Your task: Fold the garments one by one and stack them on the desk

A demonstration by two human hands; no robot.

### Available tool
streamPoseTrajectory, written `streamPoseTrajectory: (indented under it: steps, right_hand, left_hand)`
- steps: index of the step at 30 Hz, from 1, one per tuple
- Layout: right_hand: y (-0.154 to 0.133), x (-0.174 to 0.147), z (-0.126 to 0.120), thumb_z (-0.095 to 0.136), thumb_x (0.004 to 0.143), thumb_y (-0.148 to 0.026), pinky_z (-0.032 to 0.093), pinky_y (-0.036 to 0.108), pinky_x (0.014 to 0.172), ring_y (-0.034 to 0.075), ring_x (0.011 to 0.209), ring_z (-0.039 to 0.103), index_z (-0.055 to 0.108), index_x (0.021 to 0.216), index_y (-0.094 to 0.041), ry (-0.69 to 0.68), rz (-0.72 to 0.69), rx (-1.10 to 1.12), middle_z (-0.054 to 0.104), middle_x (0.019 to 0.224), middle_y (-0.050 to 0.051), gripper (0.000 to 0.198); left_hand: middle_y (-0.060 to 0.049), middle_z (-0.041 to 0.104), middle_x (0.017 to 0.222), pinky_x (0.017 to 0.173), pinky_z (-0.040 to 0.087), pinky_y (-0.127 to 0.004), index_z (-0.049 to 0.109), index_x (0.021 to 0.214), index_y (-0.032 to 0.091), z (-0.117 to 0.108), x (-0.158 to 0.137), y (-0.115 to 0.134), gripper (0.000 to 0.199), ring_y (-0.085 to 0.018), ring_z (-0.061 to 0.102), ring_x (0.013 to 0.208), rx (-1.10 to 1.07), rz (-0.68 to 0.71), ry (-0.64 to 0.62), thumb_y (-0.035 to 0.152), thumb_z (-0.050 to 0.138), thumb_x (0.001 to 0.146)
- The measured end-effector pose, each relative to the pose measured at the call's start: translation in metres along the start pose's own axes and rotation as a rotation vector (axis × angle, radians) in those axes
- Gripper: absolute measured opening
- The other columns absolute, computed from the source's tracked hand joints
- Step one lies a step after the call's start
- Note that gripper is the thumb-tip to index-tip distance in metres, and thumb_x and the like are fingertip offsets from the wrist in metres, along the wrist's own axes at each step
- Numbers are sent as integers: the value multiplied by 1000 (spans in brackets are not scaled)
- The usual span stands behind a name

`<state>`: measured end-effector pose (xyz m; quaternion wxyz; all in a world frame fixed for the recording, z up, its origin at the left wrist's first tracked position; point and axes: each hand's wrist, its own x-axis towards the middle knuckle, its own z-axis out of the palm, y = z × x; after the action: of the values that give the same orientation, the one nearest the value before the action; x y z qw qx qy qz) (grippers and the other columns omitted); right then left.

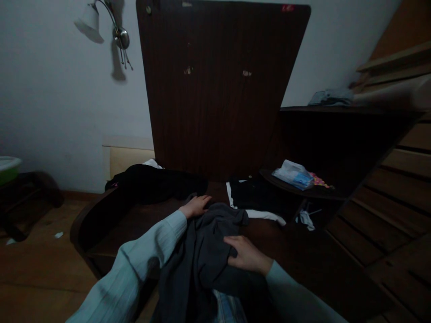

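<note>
Head view | garment (210, 246): between hands, long axis roughly 1-to-7 o'clock | right hand (249, 255): at its 3 o'clock side, pinching it | left hand (195, 207): touching at 11 o'clock, grip indeterminable

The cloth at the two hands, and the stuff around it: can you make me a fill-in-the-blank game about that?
1. The left hand and the right hand are both on a dark ____ garment.
2. In the picture, the wall lamp is to the ____ of the tall wooden board.
3. On the rounded shelf, the plastic packet is white and ____.

Missing words: grey; left; blue.
</note>
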<state>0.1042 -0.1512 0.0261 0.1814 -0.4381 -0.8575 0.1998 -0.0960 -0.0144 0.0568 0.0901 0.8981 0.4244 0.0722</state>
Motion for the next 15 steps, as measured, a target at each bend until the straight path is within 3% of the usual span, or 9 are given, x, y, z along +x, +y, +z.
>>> streamPoseTrajectory:
  steps: [2, 5, 9, 12, 15]
  right_hand:
    - [-3, -11, -13, 49, 60, -17, 37, 25, 70, 18, 77, 56, 59, 78, -22, -13, 16, -23, 62, 79, 1, 22]
    - [-2, -31, -40, 45, 59, -14, 36, 24, 66, 16, 71, 55, 56, 71, -22, 12, 52, -73, 61, 74, 1, 18]
    - [20, -54, -80, 42, 57, -11, 36, 24, 60, 16, 65, 52, 52, 64, -22, 96, 134, -181, 57, 68, 1, 16]
    - [47, -68, -99, 42, 56, -11, 39, 27, 66, 18, 73, 55, 55, 71, -21, 159, 251, -260, 59, 76, 3, 22]
    - [62, -72, -99, 43, 59, -12, 40, 30, 77, 21, 86, 56, 59, 81, -19, 171, 347, -311, 61, 90, 7, 28]
  left_hand:
    - [-16, 41, 130, 98, 29, -39, 37, 126, 12, 14, -4, -4, 50, -26, 39, 119, -23, -17, -34, 29, 46, 79]
    - [-16, 37, 133, 99, 27, -39, 39, 125, 12, 28, -21, -15, 47, -25, 33, 123, -50, -65, 11, 34, 39, 82]
    - [-15, 35, 135, 100, 26, -39, 35, 127, 13, 36, -47, -26, 51, -24, 29, 125, -48, -217, 87, 37, 39, 82]
    - [-14, 41, 130, 97, 30, -35, 35, 126, 13, 33, -60, -25, 52, -23, 37, 120, 23, -336, 156, 37, 42, 81]
    - [-13, 50, 119, 88, 35, -33, 38, 123, 14, 28, -67, -18, 50, -24, 45, 109, 118, -418, 230, 36, 46, 79]
